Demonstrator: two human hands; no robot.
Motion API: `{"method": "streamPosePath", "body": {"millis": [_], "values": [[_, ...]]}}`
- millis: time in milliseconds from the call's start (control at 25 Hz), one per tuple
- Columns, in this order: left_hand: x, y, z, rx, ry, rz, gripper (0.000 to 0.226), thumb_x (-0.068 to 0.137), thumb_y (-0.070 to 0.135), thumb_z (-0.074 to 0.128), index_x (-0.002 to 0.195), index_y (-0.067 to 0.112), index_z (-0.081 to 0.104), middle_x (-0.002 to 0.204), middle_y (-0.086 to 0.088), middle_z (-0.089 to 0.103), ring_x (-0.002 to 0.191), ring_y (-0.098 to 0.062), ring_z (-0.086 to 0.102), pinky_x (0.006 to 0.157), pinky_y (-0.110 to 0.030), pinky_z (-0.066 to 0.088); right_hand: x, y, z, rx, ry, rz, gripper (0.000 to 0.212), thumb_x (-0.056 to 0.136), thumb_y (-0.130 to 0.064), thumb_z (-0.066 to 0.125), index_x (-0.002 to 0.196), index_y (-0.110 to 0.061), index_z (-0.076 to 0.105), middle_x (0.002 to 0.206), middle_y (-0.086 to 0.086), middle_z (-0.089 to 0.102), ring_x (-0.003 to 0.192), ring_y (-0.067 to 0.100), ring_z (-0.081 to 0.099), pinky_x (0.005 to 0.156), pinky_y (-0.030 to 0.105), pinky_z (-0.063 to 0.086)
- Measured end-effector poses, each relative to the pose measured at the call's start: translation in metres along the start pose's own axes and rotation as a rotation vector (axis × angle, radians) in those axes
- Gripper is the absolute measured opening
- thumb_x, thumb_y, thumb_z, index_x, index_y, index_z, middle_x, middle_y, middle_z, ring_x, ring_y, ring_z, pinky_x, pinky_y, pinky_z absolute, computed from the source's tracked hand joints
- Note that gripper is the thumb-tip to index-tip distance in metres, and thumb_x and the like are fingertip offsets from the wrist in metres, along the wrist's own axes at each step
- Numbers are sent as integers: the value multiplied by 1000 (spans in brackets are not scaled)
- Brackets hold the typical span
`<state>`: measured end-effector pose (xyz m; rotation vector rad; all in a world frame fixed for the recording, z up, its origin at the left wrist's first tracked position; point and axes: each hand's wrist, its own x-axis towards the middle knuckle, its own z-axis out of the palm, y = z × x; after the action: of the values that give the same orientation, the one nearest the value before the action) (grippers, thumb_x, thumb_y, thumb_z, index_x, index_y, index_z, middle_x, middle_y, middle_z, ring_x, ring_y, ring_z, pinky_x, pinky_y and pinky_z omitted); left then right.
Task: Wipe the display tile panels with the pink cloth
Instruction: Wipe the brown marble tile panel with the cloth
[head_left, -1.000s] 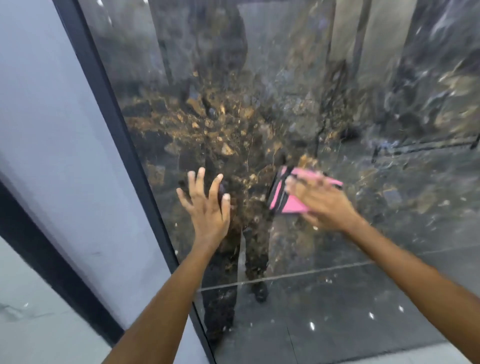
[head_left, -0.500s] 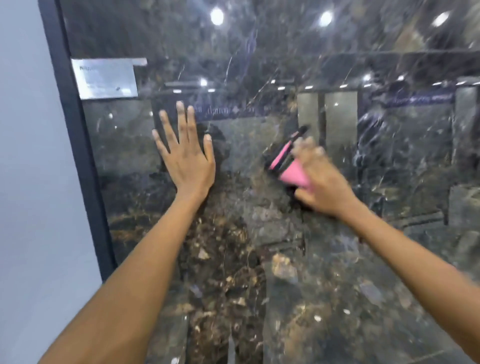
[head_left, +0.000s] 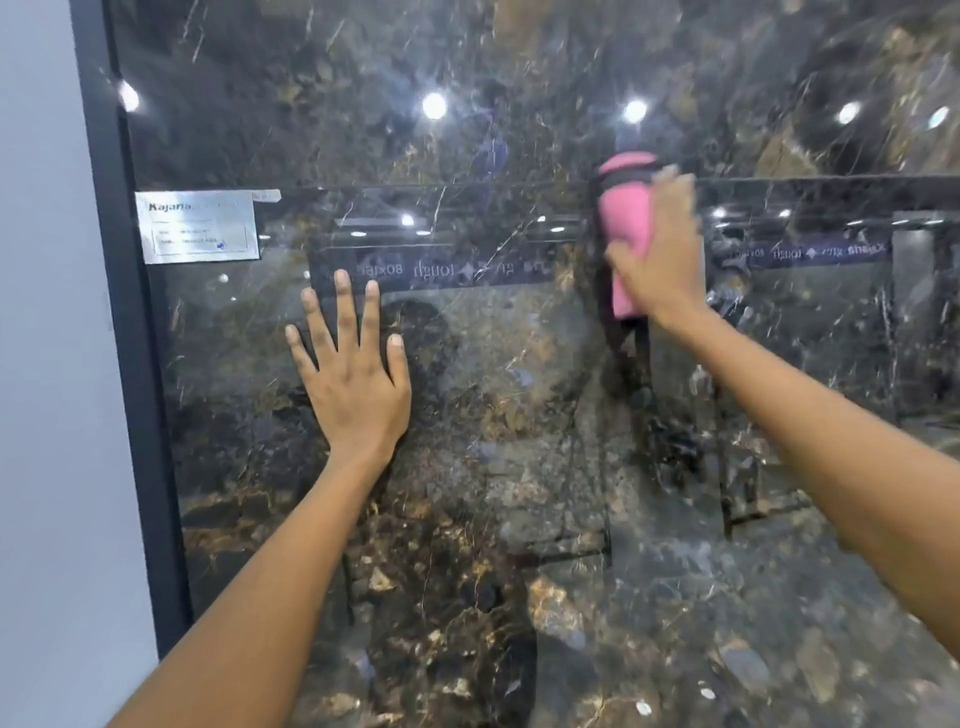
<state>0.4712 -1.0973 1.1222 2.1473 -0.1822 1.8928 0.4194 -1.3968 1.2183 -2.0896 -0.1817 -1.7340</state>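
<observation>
Head view, panel: a glossy dark marble-patterned display tile panel (head_left: 519, 467) with gold-brown veining fills most of the frame; it mirrors ceiling lights and a reversed shop banner.
Head view, cloth: the folded pink cloth with a dark edge (head_left: 623, 228) lies against the panel in the upper right of centre, partly covered by the hand working it.
Head view, right hand: the right hand (head_left: 660, 260) has its grip closed round the cloth, thumb on the cloth's left side and fingers over its right edge; the fingertips are blurred, so their exact lie is unclear.
Head view, left hand: the left hand (head_left: 353, 384) lies flat on the panel left of centre, fingers straight and spread, holding nothing.
Head view, label: a white paper label with printed text (head_left: 197, 226) is stuck to the panel at the upper left, beside the dark metal frame edge (head_left: 135, 364).
Risk, smears: the bare left palm on the polished face will likely leave prints, so that patch would need a pass too.
Risk, label: a stroke carried far left could catch the label's taped corner and lift it.
Risk, cloth: the bundle is held by one side only; a fast stroke could unfold it or let it slip.
Risk, missed areas: strong reflections hide streaks, so parts may be skipped unnoticed.
</observation>
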Motion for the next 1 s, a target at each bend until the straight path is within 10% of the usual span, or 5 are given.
{"method": "streamPosePath", "body": {"millis": [80,320,520,800,1000], "values": [[-1,1,0,-4,13,1,57,103,41,20,157,26,13,165,-1,6,151,-30,-1,120,-48,-7,25,-22,3,105,92,179,76,83,-14,58,149,0,23,157,17,20,140,19,22,120,31,16],[0,-1,-3,-37,28,14,56,103,42,14,156,23,23,164,-2,14,151,-30,3,120,-48,-3,-33,-33,39,-164,-402,-1145,71,76,-19,53,144,-3,39,152,15,36,142,27,28,119,37,19],[3,3,-3,15,26,-13,57,102,40,24,156,24,21,165,-2,10,151,-30,1,120,-46,-5,13,14,10,52,122,-95,76,77,-18,51,150,-7,30,157,12,27,146,30,21,121,42,19],[1,4,-3,23,22,-22,56,102,38,26,156,23,22,164,-4,13,151,-32,5,120,-50,1,-151,19,55,-135,-540,-1262,76,75,-12,55,149,-11,34,155,8,33,144,23,28,112,47,36],[-8,10,-5,-33,39,-47,56,102,34,32,156,21,24,164,-5,15,151,-31,6,121,-50,2,-55,51,19,-92,121,-415,72,73,-11,57,143,-4,42,149,18,40,139,35,34,115,43,27]]}}
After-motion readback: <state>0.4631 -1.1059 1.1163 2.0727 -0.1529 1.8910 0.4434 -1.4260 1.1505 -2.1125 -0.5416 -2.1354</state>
